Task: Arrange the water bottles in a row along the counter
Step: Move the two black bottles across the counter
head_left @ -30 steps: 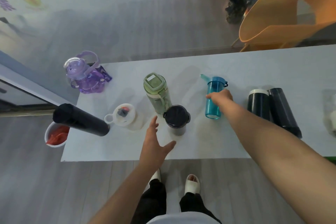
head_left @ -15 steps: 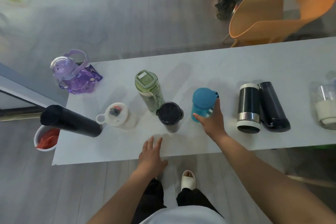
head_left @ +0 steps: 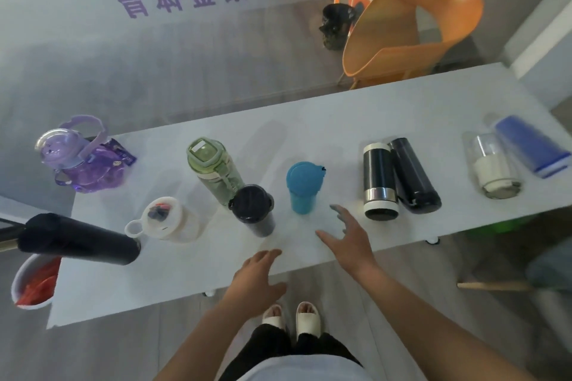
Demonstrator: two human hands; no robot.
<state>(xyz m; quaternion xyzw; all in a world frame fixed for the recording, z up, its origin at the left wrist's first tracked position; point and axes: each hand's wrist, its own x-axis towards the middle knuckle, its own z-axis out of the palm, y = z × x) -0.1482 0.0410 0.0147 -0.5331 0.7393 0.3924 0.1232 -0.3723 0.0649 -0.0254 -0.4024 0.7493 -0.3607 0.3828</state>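
Blue bottle (head_left: 303,187) stands upright in line beside the black cup (head_left: 253,209), apart from both hands. The right hand (head_left: 349,240) hovers spread and empty, likely heading for the flasks (head_left: 399,178); the left hand (head_left: 257,278) hangs loosely open, holding nothing.

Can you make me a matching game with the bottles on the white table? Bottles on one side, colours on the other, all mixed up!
Bottles:
1. big jug with a handle
2. bottle nearest the right hand
3. tall bottle with a square lid

Colours:
A. green
B. purple
C. blue

Pairs: 1-B, 2-C, 3-A
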